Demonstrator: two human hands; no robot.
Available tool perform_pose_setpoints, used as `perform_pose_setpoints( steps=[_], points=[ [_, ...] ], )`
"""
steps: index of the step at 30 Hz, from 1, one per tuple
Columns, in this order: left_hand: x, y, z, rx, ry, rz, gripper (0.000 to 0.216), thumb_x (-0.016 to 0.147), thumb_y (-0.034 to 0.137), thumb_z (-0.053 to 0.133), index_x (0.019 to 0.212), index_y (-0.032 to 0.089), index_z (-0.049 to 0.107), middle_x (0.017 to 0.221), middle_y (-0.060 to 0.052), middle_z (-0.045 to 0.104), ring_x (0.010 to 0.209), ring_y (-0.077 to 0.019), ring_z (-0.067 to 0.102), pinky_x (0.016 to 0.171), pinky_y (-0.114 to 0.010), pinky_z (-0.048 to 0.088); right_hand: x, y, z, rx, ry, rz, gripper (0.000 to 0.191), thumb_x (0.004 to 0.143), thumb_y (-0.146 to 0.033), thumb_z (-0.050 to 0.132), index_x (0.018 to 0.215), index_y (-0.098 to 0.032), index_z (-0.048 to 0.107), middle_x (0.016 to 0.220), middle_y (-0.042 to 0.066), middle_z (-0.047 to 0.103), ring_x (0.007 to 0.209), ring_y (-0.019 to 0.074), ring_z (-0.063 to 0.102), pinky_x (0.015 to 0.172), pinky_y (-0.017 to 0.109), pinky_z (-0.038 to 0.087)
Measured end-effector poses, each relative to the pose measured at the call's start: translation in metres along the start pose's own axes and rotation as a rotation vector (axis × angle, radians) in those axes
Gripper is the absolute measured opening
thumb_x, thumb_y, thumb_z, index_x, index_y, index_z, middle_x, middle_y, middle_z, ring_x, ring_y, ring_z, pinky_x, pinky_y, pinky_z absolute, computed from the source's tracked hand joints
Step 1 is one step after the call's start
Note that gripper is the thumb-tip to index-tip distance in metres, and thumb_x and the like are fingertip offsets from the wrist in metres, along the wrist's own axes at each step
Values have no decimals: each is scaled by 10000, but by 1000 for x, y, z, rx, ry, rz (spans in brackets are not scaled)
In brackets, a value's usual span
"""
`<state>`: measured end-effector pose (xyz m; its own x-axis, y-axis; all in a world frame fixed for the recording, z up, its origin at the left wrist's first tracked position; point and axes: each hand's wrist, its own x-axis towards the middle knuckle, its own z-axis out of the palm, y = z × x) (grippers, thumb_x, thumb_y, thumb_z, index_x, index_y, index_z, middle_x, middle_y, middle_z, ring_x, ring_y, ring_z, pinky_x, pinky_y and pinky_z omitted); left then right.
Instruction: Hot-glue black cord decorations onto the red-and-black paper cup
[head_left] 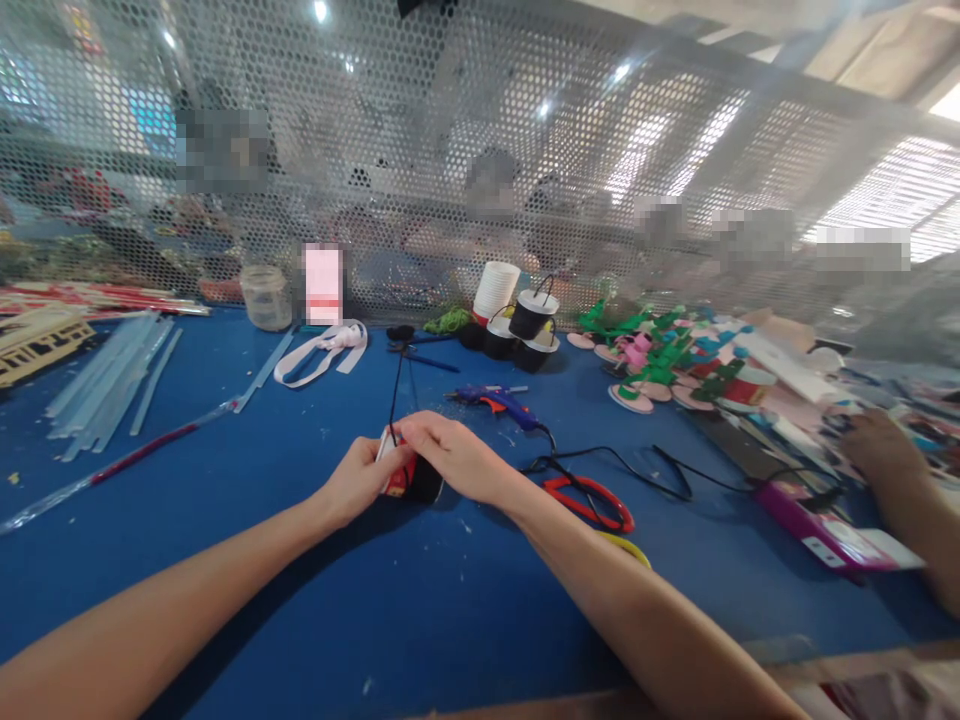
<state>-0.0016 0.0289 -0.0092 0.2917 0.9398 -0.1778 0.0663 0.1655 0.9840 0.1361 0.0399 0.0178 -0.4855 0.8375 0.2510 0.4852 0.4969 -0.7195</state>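
Both my hands meet at the middle of the blue table point(420, 620). My left hand point(358, 482) is closed around a small red, white and black craft piece point(411, 482) from the left. Over its top my right hand point(454, 455) is curled, fingers pinched on the same piece. A thin black cord point(395, 385) runs from the piece up toward the spools at the back. A blue glue gun point(499, 402) lies just beyond my right hand. Red-handled scissors point(592, 500) lie beside my right forearm.
Clear glue sticks point(109, 375) lie at the left, a white ribbon point(322, 352) and a plastic jar point(266, 297) further back. Black cord spools point(529, 325) and colourful foam pieces point(660, 360) sit by the perforated mesh screen point(450, 150). Another person's hand point(885, 450) rests at the right edge.
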Motion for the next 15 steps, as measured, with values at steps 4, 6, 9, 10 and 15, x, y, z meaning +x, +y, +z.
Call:
perform_pose_setpoints(
  steps=[4,6,9,10,15],
  points=[
    [-2,4,2,-21,42,-38,334,572,431,568,484,123,475,427,44,418,406,-43,337,417,-184,261,9,19,-30,-321,148,198,236,810,-268,422,897,-150,607,942,99,618,894,188,553,798,267,397],
    [-3,4,2,-17,51,-30,334,583,429,558,495,110,504,440,32,443,423,-50,365,435,-187,270,13,38,-51,-448,238,371,244,780,-199,435,936,-92,590,984,160,589,940,240,535,815,321,376],
    [-3,5,1,-27,46,-25,344,590,434,552,497,104,518,445,23,462,437,-60,390,457,-195,288,15,67,-75,-518,192,586,165,669,-99,509,791,-63,615,871,188,611,876,284,560,718,329,403],
    [-3,5,1,-37,44,-27,349,591,440,549,497,105,520,448,20,471,442,-64,400,463,-198,297,14,74,-79,-511,158,631,96,634,-89,536,686,-77,616,748,162,625,795,280,582,661,314,411],
    [-3,8,1,-48,74,-31,374,600,463,530,501,102,536,440,12,486,442,-73,417,461,-202,307,9,89,-75,-402,111,723,127,593,-102,563,481,-153,535,386,4,493,515,183,560,482,238,381]
  ],
)
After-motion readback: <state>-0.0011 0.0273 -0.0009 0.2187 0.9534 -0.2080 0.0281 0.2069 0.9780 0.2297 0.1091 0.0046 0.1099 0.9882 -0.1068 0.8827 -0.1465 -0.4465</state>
